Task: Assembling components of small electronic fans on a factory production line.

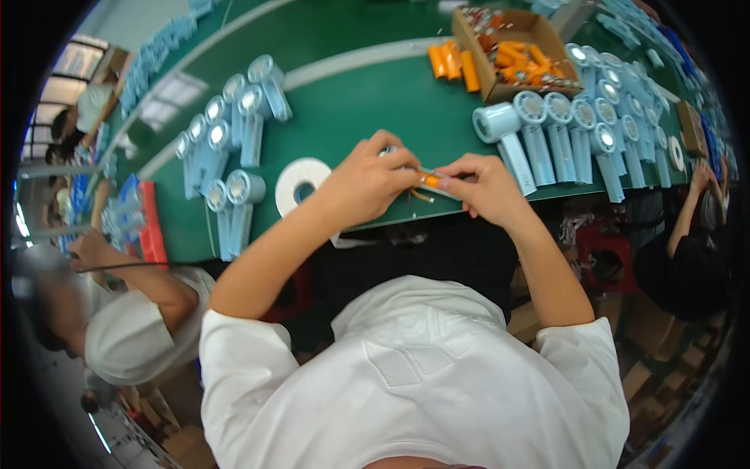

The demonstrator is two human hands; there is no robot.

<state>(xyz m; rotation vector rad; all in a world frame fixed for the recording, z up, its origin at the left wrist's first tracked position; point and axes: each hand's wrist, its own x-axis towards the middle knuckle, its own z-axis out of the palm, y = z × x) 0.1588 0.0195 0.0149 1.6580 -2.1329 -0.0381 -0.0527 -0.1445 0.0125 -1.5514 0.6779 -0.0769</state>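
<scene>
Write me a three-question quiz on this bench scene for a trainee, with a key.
1. Multiple choice: What colour is the piece showing between the left hand and the right hand?
A. Green
B. Orange
C. Purple
2. Fill in: Loose orange cylinders lie on the table just to the ____ of the box, as the person sees it.
3. True or false: The box stands between the person's body and the hands.

Key:
1. B
2. left
3. False; it stands on the table, beyond the hands.
</scene>
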